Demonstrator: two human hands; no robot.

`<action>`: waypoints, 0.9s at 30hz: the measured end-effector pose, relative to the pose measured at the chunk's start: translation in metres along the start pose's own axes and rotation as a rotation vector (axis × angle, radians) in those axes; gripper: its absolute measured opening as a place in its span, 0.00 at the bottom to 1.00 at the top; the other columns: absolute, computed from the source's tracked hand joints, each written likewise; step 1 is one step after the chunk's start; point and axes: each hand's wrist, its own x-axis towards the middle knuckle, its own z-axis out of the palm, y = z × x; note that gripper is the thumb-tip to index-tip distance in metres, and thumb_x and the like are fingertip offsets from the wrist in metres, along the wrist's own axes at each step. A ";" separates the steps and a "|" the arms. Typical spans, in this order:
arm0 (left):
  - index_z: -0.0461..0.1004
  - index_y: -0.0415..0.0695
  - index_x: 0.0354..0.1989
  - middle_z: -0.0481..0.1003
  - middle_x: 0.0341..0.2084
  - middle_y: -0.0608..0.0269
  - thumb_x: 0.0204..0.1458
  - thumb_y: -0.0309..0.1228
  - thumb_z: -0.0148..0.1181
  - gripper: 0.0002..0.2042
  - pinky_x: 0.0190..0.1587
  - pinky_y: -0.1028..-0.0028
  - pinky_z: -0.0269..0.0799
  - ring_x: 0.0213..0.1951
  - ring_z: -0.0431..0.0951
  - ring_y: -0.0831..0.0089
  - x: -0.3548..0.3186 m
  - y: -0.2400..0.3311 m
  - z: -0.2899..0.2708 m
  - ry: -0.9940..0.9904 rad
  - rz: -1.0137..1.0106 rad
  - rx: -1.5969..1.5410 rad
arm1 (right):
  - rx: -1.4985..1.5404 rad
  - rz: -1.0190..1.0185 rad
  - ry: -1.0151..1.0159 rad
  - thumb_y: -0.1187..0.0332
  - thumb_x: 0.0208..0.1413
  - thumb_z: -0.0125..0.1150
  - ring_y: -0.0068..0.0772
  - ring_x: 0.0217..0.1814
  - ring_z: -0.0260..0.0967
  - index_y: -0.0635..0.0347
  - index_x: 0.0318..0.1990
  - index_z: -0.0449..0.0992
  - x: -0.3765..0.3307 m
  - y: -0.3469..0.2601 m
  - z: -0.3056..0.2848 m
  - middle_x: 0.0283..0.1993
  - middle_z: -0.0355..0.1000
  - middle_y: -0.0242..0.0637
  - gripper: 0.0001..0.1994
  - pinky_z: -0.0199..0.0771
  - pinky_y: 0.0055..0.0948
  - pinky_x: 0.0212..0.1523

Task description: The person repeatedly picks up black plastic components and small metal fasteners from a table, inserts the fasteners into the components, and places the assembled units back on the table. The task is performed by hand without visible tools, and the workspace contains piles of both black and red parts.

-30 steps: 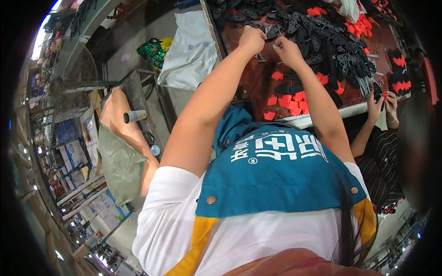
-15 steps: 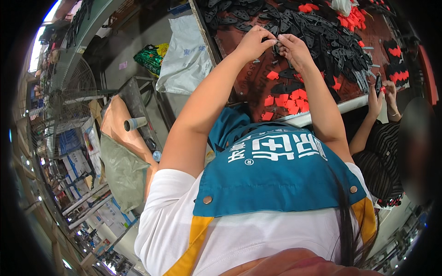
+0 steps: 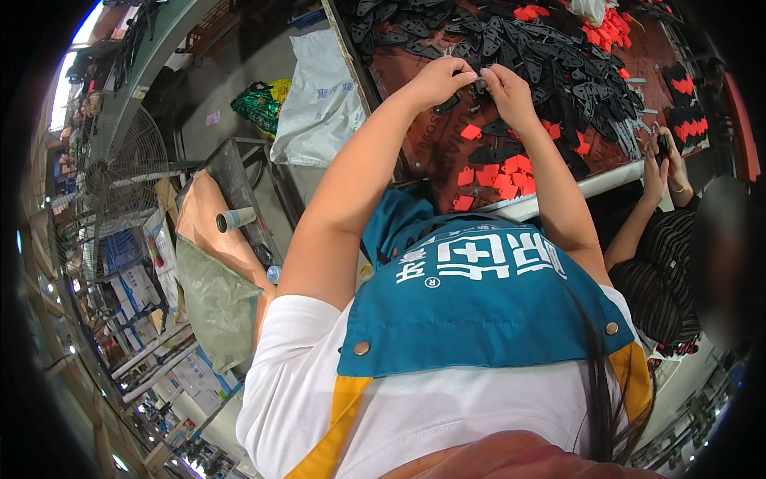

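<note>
A: Pinching a small black part (image 3: 479,82) between the fingertips of both hands, the left hand (image 3: 441,78) and right hand (image 3: 504,86) meet above the brown tabletop (image 3: 431,152), about midway along its near edge.

B: And round about them?

A: A heap of black flat pieces (image 3: 550,56) spreads toward the far edge; red tabs (image 3: 499,173) lie scattered nearer the pale front rail (image 3: 590,186). At the right edge another person's hands (image 3: 664,157) work.

B: The room?

A: Left of the table: a white sack (image 3: 319,100), a green bag (image 3: 259,104), a standing fan (image 3: 120,164), concrete floor.
</note>
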 end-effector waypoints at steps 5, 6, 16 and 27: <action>0.71 0.41 0.37 0.67 0.30 0.74 0.57 0.35 0.50 0.09 0.37 0.79 0.60 0.32 0.61 0.84 -0.001 0.004 -0.002 -0.136 -0.212 -0.355 | -0.146 -0.248 0.123 0.70 0.52 0.57 0.42 0.30 0.66 0.65 0.30 0.70 -0.004 -0.018 -0.007 0.28 0.67 0.39 0.07 0.66 0.31 0.31; 0.71 0.42 0.36 0.67 0.30 0.75 0.58 0.35 0.50 0.09 0.37 0.80 0.59 0.32 0.60 0.85 0.000 0.004 -0.002 -0.146 -0.217 -0.386 | -0.141 -0.269 0.129 0.71 0.51 0.58 0.41 0.30 0.66 0.65 0.30 0.70 -0.004 -0.020 -0.008 0.28 0.67 0.39 0.06 0.67 0.30 0.31; 0.72 0.40 0.34 0.68 0.33 0.62 0.53 0.34 0.54 0.09 0.44 0.73 0.62 0.39 0.66 0.70 0.003 -0.001 0.002 0.069 0.129 0.040 | 0.269 0.116 0.131 0.64 0.58 0.52 0.22 0.23 0.64 0.64 0.29 0.70 0.000 -0.009 -0.004 0.23 0.67 0.33 0.12 0.66 0.22 0.27; 0.73 0.39 0.31 0.69 0.33 0.54 0.50 0.33 0.56 0.09 0.46 0.68 0.64 0.40 0.68 0.59 0.001 0.001 0.001 0.170 0.258 0.158 | 0.100 0.191 0.033 0.60 0.59 0.51 0.23 0.22 0.62 0.65 0.27 0.70 0.000 -0.006 -0.001 0.19 0.65 0.33 0.16 0.62 0.25 0.26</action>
